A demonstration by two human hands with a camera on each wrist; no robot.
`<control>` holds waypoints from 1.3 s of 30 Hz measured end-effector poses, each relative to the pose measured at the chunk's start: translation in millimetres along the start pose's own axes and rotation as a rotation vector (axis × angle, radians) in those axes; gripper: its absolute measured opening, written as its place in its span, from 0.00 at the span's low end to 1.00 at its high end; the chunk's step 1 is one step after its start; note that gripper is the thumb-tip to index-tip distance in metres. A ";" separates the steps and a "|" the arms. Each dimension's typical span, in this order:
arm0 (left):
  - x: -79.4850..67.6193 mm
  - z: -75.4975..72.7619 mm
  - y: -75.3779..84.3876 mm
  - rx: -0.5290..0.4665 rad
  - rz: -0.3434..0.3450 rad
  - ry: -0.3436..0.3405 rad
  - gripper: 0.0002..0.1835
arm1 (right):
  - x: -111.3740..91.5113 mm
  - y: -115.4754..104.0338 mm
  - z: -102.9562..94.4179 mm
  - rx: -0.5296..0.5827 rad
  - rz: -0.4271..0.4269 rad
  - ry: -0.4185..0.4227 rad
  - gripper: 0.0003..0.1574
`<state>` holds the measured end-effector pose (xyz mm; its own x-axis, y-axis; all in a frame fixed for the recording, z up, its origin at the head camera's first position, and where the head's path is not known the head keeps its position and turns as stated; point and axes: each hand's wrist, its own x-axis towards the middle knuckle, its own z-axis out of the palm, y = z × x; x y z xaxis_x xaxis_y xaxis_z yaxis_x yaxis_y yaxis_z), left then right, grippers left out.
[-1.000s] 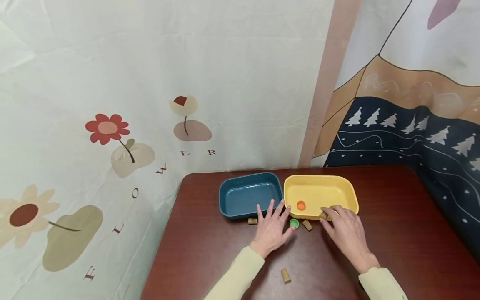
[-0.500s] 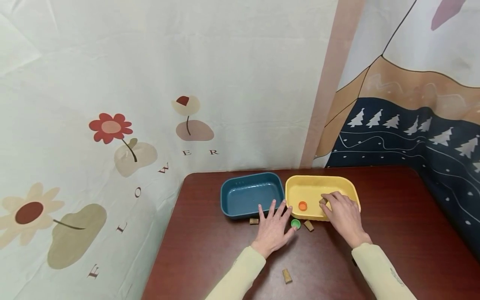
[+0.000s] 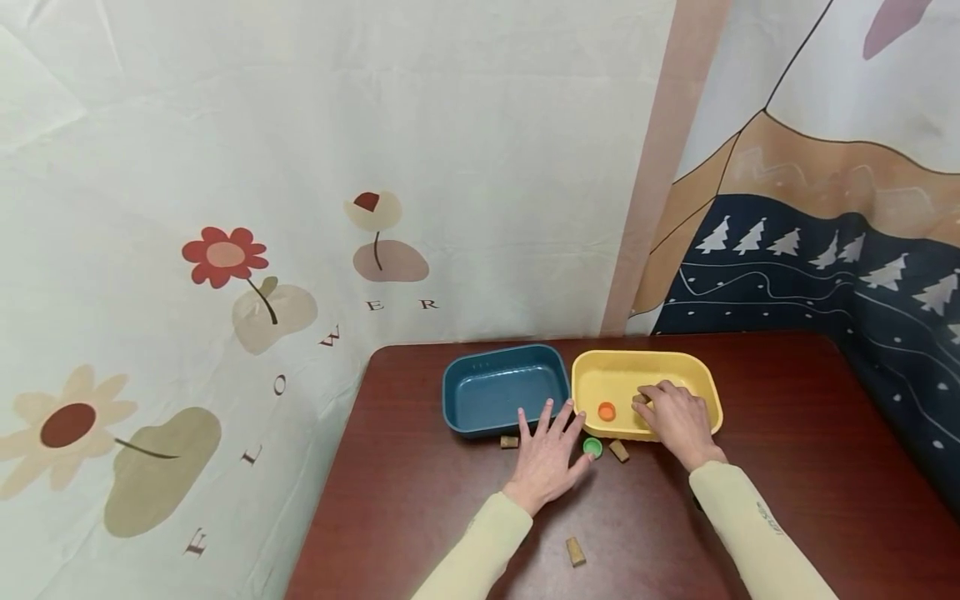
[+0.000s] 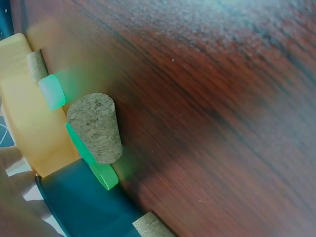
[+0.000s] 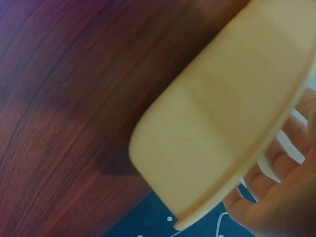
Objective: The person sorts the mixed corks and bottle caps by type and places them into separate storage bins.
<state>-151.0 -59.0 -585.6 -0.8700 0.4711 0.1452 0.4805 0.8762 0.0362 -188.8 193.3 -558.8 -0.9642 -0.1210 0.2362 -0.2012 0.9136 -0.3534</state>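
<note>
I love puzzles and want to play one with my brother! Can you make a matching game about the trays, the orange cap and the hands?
Column one
1. orange cap
2. left hand
3. blue tray
4. right hand

Column two
A. fingers spread wide
B. pinching a cork
C. lying inside the yellow tray
D. just left of the yellow tray, as the head camera sees it

Right pairs: 1-C, 2-A, 3-D, 4-B

Shiny plastic, rough cork, cloth
I see, lower middle, a glossy plastic blue tray (image 3: pixel 502 396), smooth yellow tray (image 3: pixel 618 379), grainy cork stopper (image 3: pixel 575 552), sheeny wood-grain table (image 3: pixel 420 517); upper left, creased cloth hanging (image 3: pixel 225 125).
</note>
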 end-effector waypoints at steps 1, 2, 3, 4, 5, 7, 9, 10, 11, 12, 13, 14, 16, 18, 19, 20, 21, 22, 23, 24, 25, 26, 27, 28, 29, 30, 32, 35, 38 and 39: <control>0.0 0.1 -0.1 -0.003 0.001 0.001 0.37 | 1.2 1.2 1.0 -0.004 0.007 -0.013 0.21; 0.1 0.2 -0.2 -0.007 0.002 0.002 0.37 | 2.2 2.2 1.8 -0.006 0.014 -0.025 0.21; 0.0 0.2 -0.3 -0.013 0.003 0.002 0.37 | 3.1 3.0 2.4 -0.011 0.020 -0.037 0.21; 0.0 0.2 -0.4 -0.017 0.004 0.002 0.37 | 3.8 3.9 3.1 -0.016 0.023 -0.048 0.21; 0.0 0.0 -0.5 -0.020 0.004 0.002 0.37 | 4.6 4.6 3.6 -0.019 0.026 -0.057 0.21; -0.1 -0.3 -0.7 -0.026 0.005 0.002 0.37 | 6.0 5.2 4.6 -0.022 0.032 -0.079 0.21; -0.1 -0.5 -1.0 -0.026 0.007 0.002 0.37 | 7.4 5.1 5.1 -0.025 0.040 -0.105 0.21; 0.1 -0.4 -1.1 -0.026 0.007 0.003 0.37 | 8.1 5.1 5.3 -0.024 0.046 -0.118 0.22; 0.2 -0.3 -1.1 -0.025 0.008 0.005 0.36 | 8.7 5.2 5.3 -0.023 0.051 -0.130 0.23; 0.3 -0.2 -1.2 -0.023 0.009 0.007 0.36 | 9.2 5.2 5.4 -0.018 0.059 -0.143 0.24; 0.4 -0.2 -1.2 -0.023 0.011 0.009 0.36 | 9.7 5.3 5.4 -0.012 0.064 -0.154 0.26; 0.4 -0.1 -1.3 -0.022 0.012 0.012 0.36 | 10.1 5.7 5.7 -0.006 0.070 -0.164 0.28; 0.3 -0.1 -1.4 -0.021 0.014 0.014 0.36 | 10.1 6.2 5.6 0.012 0.085 -0.179 0.33; 0.1 -0.1 -1.5 -0.017 0.014 0.013 0.36 | 9.2 7.0 5.0 0.030 0.099 -0.179 0.37; 0.0 -0.1 -1.6 -0.017 0.014 0.011 0.36 | 8.5 7.8 4.5 0.036 0.102 -0.166 0.38; -0.1 -0.1 -1.8 -0.015 0.013 0.010 0.36 | 7.5 8.4 3.6 0.040 0.104 -0.146 0.38; -0.1 -0.2 -1.9 -0.016 0.012 0.008 0.36 | 5.9 8.9 2.1 0.043 0.102 -0.119 0.38; -0.1 -0.4 -2.0 -0.021 0.012 0.009 0.36 | 4.5 9.7 0.5 0.046 0.096 -0.085 0.37; -0.2 -0.7 -2.3 -0.022 0.011 0.008 0.35 | 2.8 10.4 -1.2 0.049 0.090 -0.047 0.36; -0.3 -0.8 -2.5 -0.024 0.009 0.008 0.35 | 1.0 11.2 -3.2 0.051 0.083 -0.009 0.34; -0.2 -0.8 -2.5 -0.030 0.008 0.008 0.35 | -1.4 12.1 -5.5 0.052 0.078 0.029 0.33; -0.2 -0.7 -2.5 -0.034 0.008 0.009 0.35 | -4.1 12.9 -7.9 0.051 0.075 0.062 0.31; -0.3 -0.6 -2.7 -0.037 0.007 0.010 0.35 | -6.7 14.3 -10.2 0.052 0.074 0.095 0.30; -0.5 -0.5 -2.8 -0.042 0.006 0.010 0.35 | -9.3 16.0 -12.5 0.056 0.077 0.119 0.29; -0.7 -0.4 -3.0 -0.043 0.006 0.010 0.35 | -12.1 17.9 -14.2 0.056 0.086 0.135 0.29; -0.8 -0.1 -3.3 -0.046 0.007 0.010 0.35 | -14.8 20.5 -15.9 0.056 0.095 0.148 0.28; -0.9 0.0 -3.9 -0.053 0.007 0.012 0.35 | -19.7 27.1 -17.8 0.054 0.117 0.165 0.29; -0.7 0.5 -4.9 -0.061 0.006 0.011 0.35 | -26.2 37.1 -19.1 0.051 0.160 0.152 0.31; -0.3 2.1 -5.5 -0.070 0.009 0.011 0.34 | -31.7 44.7 -20.0 0.058 0.198 0.129 0.34; 0.0 2.7 -5.5 -0.072 0.011 0.013 0.34 | -33.2 46.4 -20.4 0.059 0.204 0.126 0.34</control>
<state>-153.9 -63.5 -588.4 -0.8634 0.4790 0.1584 0.4972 0.8613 0.1052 -162.5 247.6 -564.6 -0.9574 0.1167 0.2640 -0.0175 0.8894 -0.4568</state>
